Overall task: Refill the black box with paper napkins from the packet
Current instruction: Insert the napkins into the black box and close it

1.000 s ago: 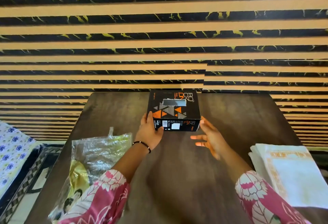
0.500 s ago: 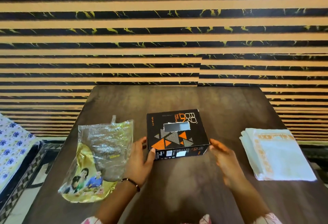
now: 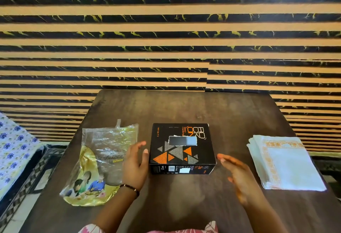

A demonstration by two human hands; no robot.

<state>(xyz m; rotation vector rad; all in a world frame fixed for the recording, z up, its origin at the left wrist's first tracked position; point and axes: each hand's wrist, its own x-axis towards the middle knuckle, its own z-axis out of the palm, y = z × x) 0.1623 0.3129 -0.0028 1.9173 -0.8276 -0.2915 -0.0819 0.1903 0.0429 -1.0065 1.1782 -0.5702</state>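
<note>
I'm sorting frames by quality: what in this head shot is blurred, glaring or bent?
Head view: the right hand is smeared by motion, the left hand less so; the black box print stays readable; the plastic packet throws crinkly glints; the napkin stack looks washed out; the wall stripes bow from the wide lens.

A matt black cardboard box (image 3: 181,147) sits on a dark wood-grain table (image 3: 184,107), with a crinkled glossy plastic packet (image 3: 100,160) and soft white paper napkins (image 3: 287,164).
</note>
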